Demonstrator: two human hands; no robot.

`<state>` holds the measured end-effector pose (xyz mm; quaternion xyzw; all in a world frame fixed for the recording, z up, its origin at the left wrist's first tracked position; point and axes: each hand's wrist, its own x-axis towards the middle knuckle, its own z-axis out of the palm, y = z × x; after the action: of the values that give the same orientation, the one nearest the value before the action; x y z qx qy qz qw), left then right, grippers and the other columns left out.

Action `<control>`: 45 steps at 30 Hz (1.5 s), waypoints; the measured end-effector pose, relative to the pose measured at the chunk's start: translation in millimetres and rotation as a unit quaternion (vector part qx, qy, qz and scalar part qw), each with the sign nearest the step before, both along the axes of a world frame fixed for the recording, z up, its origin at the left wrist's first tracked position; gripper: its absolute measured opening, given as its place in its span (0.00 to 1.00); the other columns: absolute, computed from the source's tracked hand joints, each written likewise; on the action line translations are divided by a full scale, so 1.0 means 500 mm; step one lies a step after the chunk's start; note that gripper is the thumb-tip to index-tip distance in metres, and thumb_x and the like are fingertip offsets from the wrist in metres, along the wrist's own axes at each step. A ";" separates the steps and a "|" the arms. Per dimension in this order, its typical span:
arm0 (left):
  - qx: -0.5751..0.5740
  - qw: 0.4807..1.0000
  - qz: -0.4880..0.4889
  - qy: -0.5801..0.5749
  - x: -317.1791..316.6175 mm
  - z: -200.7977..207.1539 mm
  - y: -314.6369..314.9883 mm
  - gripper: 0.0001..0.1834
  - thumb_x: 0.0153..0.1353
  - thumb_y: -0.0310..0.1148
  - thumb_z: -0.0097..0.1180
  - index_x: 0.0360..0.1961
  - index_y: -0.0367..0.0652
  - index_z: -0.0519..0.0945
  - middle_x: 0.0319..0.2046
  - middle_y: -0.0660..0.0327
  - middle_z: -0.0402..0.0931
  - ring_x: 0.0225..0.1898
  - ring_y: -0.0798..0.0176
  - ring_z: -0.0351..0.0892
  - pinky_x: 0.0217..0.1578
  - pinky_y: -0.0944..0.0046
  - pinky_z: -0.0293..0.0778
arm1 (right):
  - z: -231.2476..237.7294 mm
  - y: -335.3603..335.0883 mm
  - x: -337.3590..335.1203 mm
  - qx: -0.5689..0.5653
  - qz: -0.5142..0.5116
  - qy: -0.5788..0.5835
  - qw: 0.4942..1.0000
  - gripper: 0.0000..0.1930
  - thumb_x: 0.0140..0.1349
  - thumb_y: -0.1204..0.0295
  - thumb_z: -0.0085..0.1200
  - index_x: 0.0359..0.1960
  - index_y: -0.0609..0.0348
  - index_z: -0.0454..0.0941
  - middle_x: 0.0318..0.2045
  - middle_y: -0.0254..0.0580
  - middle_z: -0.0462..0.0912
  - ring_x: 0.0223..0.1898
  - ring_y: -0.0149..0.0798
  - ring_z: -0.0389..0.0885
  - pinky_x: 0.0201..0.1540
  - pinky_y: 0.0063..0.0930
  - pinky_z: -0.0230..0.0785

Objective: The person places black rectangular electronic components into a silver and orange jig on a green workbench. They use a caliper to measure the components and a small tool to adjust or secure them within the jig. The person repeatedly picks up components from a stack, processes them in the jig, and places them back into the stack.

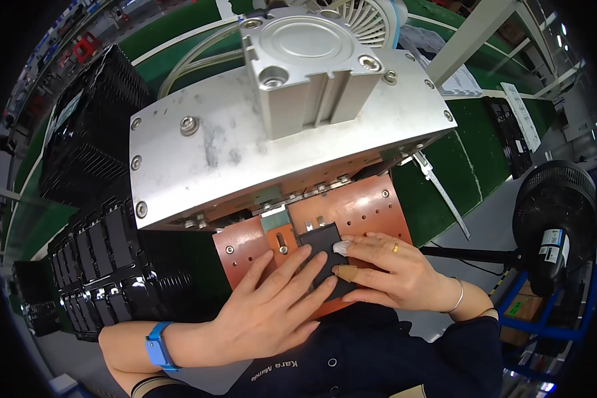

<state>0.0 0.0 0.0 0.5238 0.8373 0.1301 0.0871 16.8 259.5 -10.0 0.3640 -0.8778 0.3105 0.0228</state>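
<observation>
A flat black rectangular block (pixel 320 239) lies on the copper-coloured plate (pixel 378 209) in front of a metal press. Two small metal tabs show at the block's far end, facing the press. My left hand (pixel 262 312) rests across the block's left part, fingers spread and flat, with a blue strap at the wrist. From the right, my right hand (pixel 404 275) grips the block's right edge; its thumb is partly hidden. Covers sit on two of its fingertips, one white and one tan. An orange slotted piece (pixel 280 239) is fixed left of the block.
The press's silver top plate (pixel 212 176) carries a square air cylinder (pixel 312 79). Black trays stand in a stack (pixel 89 126) and hold dark flat pieces (pixel 93 259) at left. Calipers (pixel 441 192) lie right of the press. A black fan (pixel 554 219) stands at far right.
</observation>
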 end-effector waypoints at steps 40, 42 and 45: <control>0.068 0.996 0.059 -0.021 -0.029 -0.017 0.002 0.28 0.59 0.55 0.55 0.56 0.53 0.75 0.66 0.53 0.62 0.69 0.51 0.56 0.66 0.44 0.49 | 0.043 -0.030 -0.023 -0.341 -0.012 -0.463 0.818 0.31 0.62 0.84 0.47 0.67 0.54 0.54 0.69 0.47 0.51 0.74 0.46 0.44 0.71 0.44 0.43; 0.084 0.996 0.042 0.010 -0.028 -0.016 0.003 0.28 0.59 0.55 0.55 0.57 0.53 0.75 0.64 0.54 0.64 0.68 0.52 0.59 0.66 0.46 0.50 | 0.041 -0.020 -0.035 -0.443 -0.092 -0.520 0.725 0.30 0.63 0.84 0.47 0.66 0.55 0.54 0.66 0.42 0.57 0.69 0.40 0.55 0.68 0.39 0.53; 0.118 0.991 0.016 0.059 -0.028 -0.011 0.005 0.28 0.58 0.52 0.58 0.56 0.52 0.75 0.61 0.55 0.68 0.63 0.54 0.66 0.62 0.52 0.58 | 0.039 -0.023 -0.073 -0.387 -0.158 -0.497 0.761 0.21 0.61 0.81 0.55 0.54 0.58 0.63 0.52 0.44 0.70 0.55 0.33 0.73 0.54 0.26 0.69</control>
<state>-13.9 2.5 -5.6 0.5238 0.8280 0.1984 -0.0273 -19.9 248.2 9.4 -0.0248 -0.6163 0.7531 -0.2291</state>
